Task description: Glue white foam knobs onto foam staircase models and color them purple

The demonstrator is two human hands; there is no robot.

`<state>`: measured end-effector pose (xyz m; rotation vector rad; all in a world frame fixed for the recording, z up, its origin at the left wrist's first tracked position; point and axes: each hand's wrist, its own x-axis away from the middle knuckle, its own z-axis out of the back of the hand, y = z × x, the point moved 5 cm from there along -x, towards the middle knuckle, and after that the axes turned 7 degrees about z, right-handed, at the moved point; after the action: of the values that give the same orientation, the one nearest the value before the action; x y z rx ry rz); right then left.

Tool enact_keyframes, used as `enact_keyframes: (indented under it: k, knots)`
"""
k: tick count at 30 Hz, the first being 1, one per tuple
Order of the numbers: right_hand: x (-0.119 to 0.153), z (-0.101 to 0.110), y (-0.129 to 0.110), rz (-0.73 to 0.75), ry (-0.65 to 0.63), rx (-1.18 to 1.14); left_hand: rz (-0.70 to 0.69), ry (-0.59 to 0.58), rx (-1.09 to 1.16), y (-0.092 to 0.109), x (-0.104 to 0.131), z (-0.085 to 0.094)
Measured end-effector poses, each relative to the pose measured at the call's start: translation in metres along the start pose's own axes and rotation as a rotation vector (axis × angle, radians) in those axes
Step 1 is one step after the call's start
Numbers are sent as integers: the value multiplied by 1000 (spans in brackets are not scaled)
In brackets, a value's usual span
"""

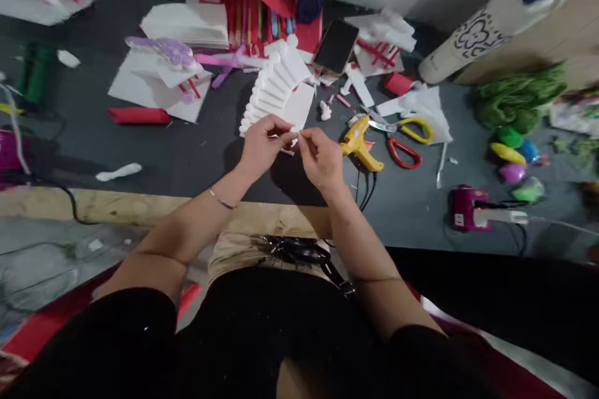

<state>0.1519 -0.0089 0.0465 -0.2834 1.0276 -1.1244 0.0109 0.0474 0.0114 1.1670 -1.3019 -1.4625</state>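
Observation:
My left hand (264, 144) and my right hand (321, 156) meet fingertip to fingertip over the dark table. Both are pinched on something small and pale, too hidden to make out. Just behind them lies a white ridged, fan-shaped piece (271, 90), partly over a white sheet (299, 106). To the right of my right hand is a yellow glue gun (358, 142). Scissors (405, 131) with one yellow and one red handle lie beyond it. A small white lump (325, 111) sits behind my right hand.
A white bottle (472, 31) stands at the back right, near green yarn (519, 96). A purple power block (463, 209) with cables lies at the right front edge. On the left are a red roll (139, 115) and a lilac decorated piece (168, 53).

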Motion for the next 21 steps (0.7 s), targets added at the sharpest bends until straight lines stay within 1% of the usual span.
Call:
enact_keyframes:
  k: [4, 7, 10, 14, 17, 21]
  knots:
    - [2, -3, 2, -65, -43, 8, -80, 87, -232, 12, 8, 3]
    - [3, -4, 3, -127, -46, -38, -203, 141, -415, 21, 15, 4]
    - [3, -5, 3, -202, -46, -100, -290, 137, -518, 25, 19, 1]
    - [2, -2, 4, -251, 2, -137, -376, 101, -537, 28, 22, -4]
    - [1, 2, 5, -250, 37, -143, -365, 55, -504, 28, 21, -7]
    - [-1, 2, 7, -180, -28, -120, -212, 61, -351, 23, 15, -1]
